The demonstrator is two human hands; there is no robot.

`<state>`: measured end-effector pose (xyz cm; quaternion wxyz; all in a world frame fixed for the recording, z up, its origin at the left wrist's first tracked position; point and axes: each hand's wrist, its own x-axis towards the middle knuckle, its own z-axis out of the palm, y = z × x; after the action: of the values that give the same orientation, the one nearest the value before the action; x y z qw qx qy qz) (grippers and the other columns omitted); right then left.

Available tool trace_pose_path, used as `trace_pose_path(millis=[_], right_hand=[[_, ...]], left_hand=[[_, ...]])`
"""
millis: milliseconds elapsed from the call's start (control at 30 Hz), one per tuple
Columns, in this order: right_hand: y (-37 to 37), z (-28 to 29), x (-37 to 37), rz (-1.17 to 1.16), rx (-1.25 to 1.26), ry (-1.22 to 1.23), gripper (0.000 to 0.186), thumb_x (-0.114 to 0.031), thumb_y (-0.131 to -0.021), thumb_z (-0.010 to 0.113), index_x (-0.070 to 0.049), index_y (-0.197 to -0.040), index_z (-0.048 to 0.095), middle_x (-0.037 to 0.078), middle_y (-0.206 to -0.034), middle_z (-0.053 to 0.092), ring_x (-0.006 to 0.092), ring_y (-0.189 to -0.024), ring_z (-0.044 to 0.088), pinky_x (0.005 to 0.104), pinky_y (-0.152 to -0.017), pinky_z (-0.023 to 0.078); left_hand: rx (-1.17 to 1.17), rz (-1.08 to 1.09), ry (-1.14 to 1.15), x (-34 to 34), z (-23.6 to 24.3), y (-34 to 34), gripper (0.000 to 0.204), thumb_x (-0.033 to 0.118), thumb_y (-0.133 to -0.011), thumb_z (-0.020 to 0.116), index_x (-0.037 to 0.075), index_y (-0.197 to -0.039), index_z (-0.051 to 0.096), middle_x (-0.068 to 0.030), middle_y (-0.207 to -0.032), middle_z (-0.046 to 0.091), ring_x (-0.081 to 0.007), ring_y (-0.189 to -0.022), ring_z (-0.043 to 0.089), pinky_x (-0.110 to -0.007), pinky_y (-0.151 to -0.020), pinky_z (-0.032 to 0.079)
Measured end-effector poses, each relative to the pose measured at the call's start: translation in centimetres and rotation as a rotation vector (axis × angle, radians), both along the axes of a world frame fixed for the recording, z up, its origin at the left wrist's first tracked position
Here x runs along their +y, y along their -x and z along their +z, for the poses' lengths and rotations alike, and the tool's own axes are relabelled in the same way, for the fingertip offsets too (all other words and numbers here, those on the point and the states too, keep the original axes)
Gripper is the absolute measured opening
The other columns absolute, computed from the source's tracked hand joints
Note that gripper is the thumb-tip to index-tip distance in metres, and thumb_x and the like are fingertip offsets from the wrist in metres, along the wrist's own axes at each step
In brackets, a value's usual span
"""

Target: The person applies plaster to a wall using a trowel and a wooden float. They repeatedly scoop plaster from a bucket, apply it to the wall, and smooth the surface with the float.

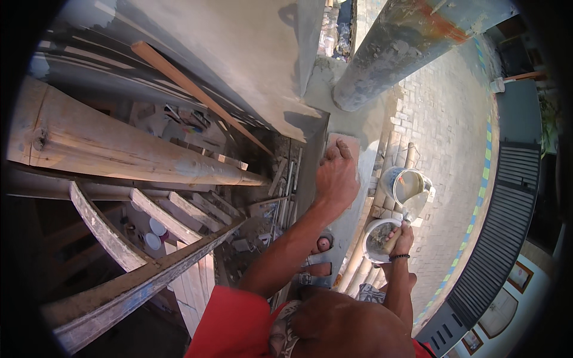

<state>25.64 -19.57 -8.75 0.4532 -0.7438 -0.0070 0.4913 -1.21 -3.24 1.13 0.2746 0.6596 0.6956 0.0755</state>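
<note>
My left hand is closed over a flat, pinkish plastering float, its handle hidden under my fingers. The float lies against the grey ledge, near the wall's corner. Lower right, my right hand grips the wooden handle of a pointed trowel. The trowel's blade tilts upward beside the rim of a white bucket holding greyish liquid. Just below it, a second white bucket with dark grey mix inside stands close to my right hand and wrist.
A thick round column rises at the top right. Bamboo poles lie under the buckets. To the left are a large bamboo pole, a wooden ladder-like frame and a slanting plank. A dark gate borders the paving.
</note>
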Motion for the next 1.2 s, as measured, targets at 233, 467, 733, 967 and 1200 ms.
trace_pose_path(millis=[233,467,733,967,1200], right_hand=[[0.2,-0.3,-0.3,0.036,-0.001,-0.005,0.018,-0.026,-0.093,0.053,-0.011,-0.092,0.042,0.006,-0.066,0.050,0.0174,-0.046,0.050,0.0311,-0.036,0.043],[0.4,-0.7,-0.9,-0.003,0.023,0.010,0.018,-0.025,-0.093,0.053,-0.011,-0.090,0.042,0.005,-0.066,0.050,0.0170,-0.045,0.050,0.0303,-0.035,0.043],[0.8,-0.3,0.2,0.059,0.018,0.001,0.018,-0.024,-0.092,0.054,-0.011,-0.095,0.042,0.006,-0.065,0.050,0.0169,-0.045,0.051,0.0310,-0.035,0.043],[0.2,0.0,0.5,0.025,0.020,-0.031,0.018,-0.025,-0.093,0.053,-0.011,-0.094,0.042,0.006,-0.065,0.050,0.0174,-0.046,0.051,0.0313,-0.035,0.043],[0.3,-0.4,-0.8,0.029,0.029,-0.013,0.017,-0.024,-0.093,0.053,-0.011,-0.092,0.042,0.006,-0.065,0.050,0.0172,-0.046,0.051,0.0310,-0.035,0.043]], left_hand=[[0.011,0.035,-0.080,5.3,-1.5,1.1,0.059,0.016,-0.079,0.061,-0.015,-0.126,0.041,-0.0287,-0.105,0.056,-0.0397,-0.082,0.064,-0.043,-0.071,0.053],[0.031,-0.055,-0.005,5.6,-1.8,0.1,0.066,0.015,-0.076,0.063,-0.015,-0.129,0.038,-0.0278,-0.104,0.056,-0.0365,-0.084,0.064,-0.039,-0.069,0.054],[0.061,-0.205,0.092,-3.3,-1.4,-3.8,0.068,0.014,-0.073,0.065,-0.015,-0.129,0.038,-0.0285,-0.107,0.054,-0.0374,-0.078,0.063,-0.037,-0.065,0.055],[0.056,-0.026,-0.080,2.5,-0.8,-1.0,0.068,0.013,-0.072,0.066,-0.016,-0.128,0.038,-0.0274,-0.105,0.056,-0.0344,-0.079,0.065,-0.037,-0.064,0.055],[0.087,-0.057,-0.025,3.1,-2.4,-1.6,0.071,0.015,-0.074,0.066,-0.016,-0.130,0.036,-0.0284,-0.106,0.055,-0.0356,-0.079,0.065,-0.038,-0.065,0.055]])
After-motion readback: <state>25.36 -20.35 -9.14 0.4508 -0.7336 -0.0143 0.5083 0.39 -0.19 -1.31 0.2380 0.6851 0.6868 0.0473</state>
